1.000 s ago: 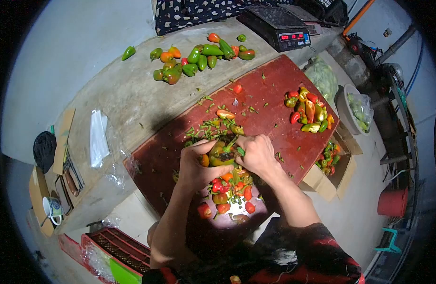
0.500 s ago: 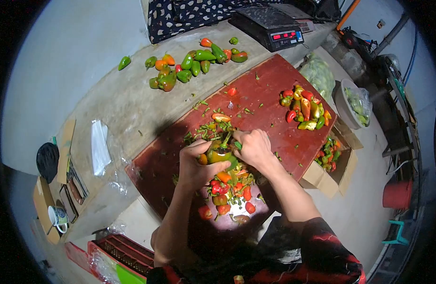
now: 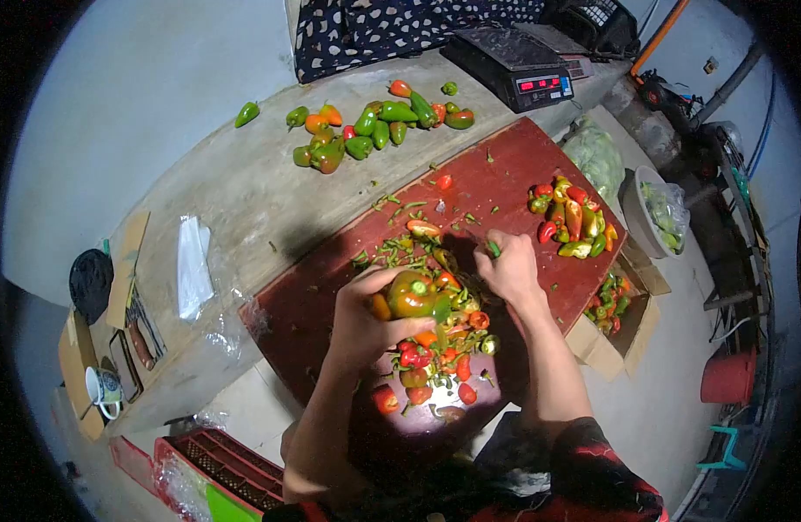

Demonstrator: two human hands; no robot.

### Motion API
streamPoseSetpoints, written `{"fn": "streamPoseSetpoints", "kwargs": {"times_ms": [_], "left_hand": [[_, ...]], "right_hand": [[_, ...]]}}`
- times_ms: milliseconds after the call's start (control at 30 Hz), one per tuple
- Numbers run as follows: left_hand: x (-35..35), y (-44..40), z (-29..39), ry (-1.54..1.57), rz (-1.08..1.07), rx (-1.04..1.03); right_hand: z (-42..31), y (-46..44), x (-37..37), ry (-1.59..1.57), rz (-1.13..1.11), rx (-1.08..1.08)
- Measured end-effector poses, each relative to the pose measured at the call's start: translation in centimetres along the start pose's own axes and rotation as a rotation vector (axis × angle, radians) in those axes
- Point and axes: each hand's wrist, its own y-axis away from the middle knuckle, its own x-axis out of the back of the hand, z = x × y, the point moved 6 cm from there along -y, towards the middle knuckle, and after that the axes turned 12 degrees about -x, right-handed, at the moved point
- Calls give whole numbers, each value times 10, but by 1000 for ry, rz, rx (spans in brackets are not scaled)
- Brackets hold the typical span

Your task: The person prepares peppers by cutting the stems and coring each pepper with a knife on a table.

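My left hand [image 3: 366, 317] is wrapped round a large green and orange pepper [image 3: 412, 294] above the red board. Apart from it, to the right, my right hand [image 3: 510, 261] is closed round a small green object [image 3: 493, 249], perhaps a knife handle or a stem; I cannot tell which. Cut stems [image 3: 392, 252] lie scattered beyond my left hand. Nearer to me is a heap of red, orange and green peppers [image 3: 418, 355], brightly lit at its front.
Several mixed peppers [image 3: 574, 217] sit at the board's [image 3: 505, 157] right corner. More peppers [image 3: 380, 130] lie on the concrete ledge [image 3: 244, 174], near a digital scale [image 3: 513, 70]. A cardboard box [image 3: 635, 335] of peppers and a grey tub [image 3: 631, 213] stand at the right.
My right hand has moved away from the pepper to the right. The held pepper has turned, and a round green stem spot now shows where a long stem stood up.
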Motion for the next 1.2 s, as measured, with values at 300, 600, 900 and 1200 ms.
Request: {"fn": "streamPoseSetpoints", "kwargs": {"times_ms": [300,600,900,1200], "left_hand": [[1,-4,-18,-304,31,-155],[-10,-6,-23,-259,74,-32],[-6,-2,-15,-330,170,-15],[-7,-1,-7,-366,181,-67]], "right_hand": [[-43,44,-34,-79,-101,394],[-44,44,-35,-30,-103,339],[-52,48,-31,140,-89,311],[-57,51,-27,174,-102,292]]}}
